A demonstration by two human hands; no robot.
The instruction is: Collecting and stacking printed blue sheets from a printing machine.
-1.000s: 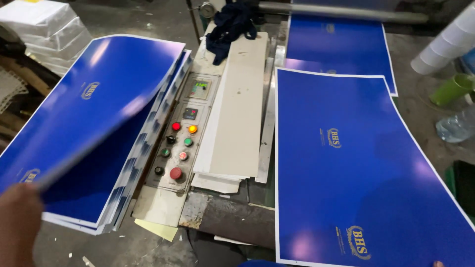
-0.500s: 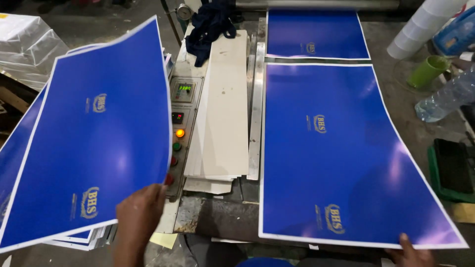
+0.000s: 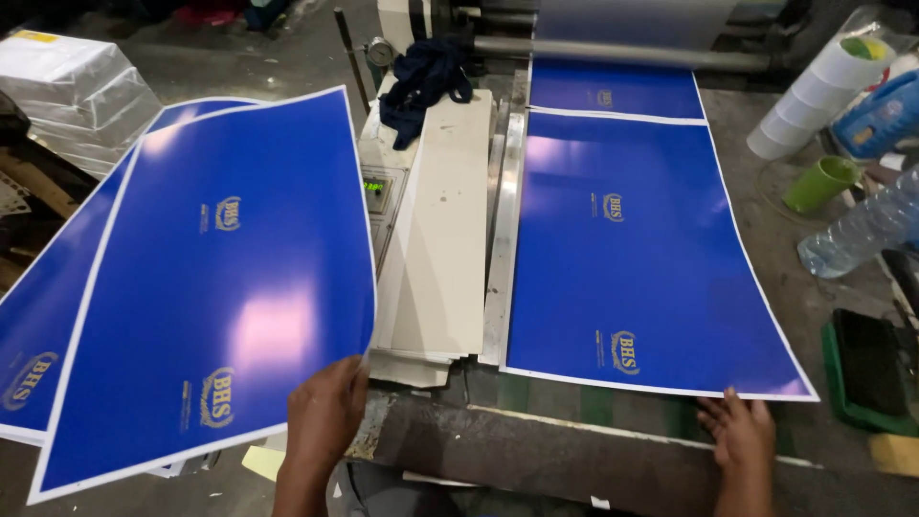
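Holding a glossy blue printed sheet [image 3: 215,287] by its lower corner over the left stack

We pinch it in our left hand [image 3: 324,416]; our right hand [image 3: 737,431] rests unclenched at the edge of the sheet on the machine bed [image 3: 632,249]. Thin, floppy, slick: edges are best

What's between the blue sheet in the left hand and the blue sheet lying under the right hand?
Head view: a stack of white boards with a dark cloth on its far end, then a metal rail.
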